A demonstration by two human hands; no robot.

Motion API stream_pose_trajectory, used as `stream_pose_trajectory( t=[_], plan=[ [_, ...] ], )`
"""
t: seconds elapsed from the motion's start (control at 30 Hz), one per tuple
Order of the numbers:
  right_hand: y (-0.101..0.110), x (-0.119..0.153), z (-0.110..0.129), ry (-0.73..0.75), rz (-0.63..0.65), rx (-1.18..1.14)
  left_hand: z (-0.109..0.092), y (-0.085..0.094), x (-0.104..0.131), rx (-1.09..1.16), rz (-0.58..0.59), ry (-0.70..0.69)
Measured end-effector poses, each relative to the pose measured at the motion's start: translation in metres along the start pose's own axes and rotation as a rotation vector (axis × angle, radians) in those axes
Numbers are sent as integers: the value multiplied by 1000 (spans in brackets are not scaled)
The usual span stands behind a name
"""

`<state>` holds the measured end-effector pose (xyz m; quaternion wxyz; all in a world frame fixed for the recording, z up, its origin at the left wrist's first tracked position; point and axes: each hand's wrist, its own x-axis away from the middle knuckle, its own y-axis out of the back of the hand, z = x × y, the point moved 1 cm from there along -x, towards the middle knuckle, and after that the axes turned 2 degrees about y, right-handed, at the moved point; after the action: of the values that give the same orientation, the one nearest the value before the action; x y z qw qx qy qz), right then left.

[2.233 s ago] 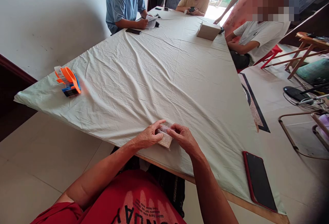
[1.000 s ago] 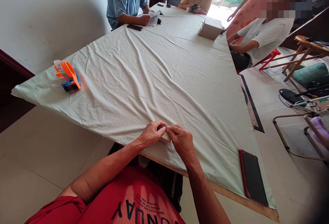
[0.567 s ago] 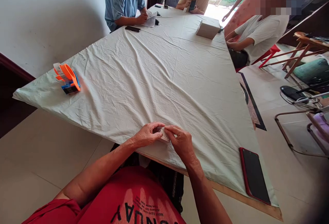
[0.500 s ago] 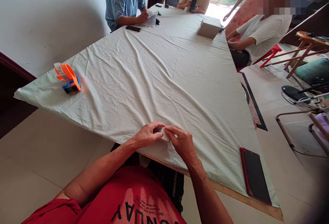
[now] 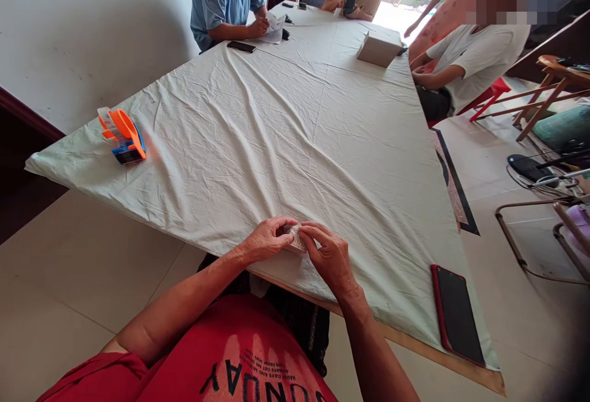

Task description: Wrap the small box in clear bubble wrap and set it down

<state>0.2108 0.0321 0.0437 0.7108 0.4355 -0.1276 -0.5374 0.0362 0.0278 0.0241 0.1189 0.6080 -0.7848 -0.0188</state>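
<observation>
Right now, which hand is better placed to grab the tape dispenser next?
Probably the left hand: it's nearer the tape dispenser, with the right hand across the small box. Both hands are busy there, though.

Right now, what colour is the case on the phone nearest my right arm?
The phone case is red, seen in the head view.

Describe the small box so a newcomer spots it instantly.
On the cloth-covered table, find the near edge by the red shirt. There the left hand and right hand hold the small pale box. It is far smaller than the cardboard box beyond.
</observation>
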Motion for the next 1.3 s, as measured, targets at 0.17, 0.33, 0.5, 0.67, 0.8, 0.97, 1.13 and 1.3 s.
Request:
stream_pose_trajectory(
  t=[0.17,0.33,0.5,0.67,0.8,0.97,1.13,1.3],
  plan=[
    [1,0,0,32,33,4,-2,0,1,10,0,-4],
    [5,-1,3,35,90,18,-3,0,2,21,-6,13],
    [7,-3,3,55,115,54,-4,0,2,-5,-10,-6],
    [7,-3,2,92,146,88,-5,-1,1,-13,-18,-14],
    [16,8,5,109,53,84,-5,0,2,-22,-7,-9],
    [26,22,-2,36,-8,34,-3,1,3,-43,-2,14],
    [5,17,-18,35,169,-21,-2,2,1,-59,6,8],
    [-9,14,-22,-38,112,-76,-2,9,3,-124,-43,-28]
  ],
)
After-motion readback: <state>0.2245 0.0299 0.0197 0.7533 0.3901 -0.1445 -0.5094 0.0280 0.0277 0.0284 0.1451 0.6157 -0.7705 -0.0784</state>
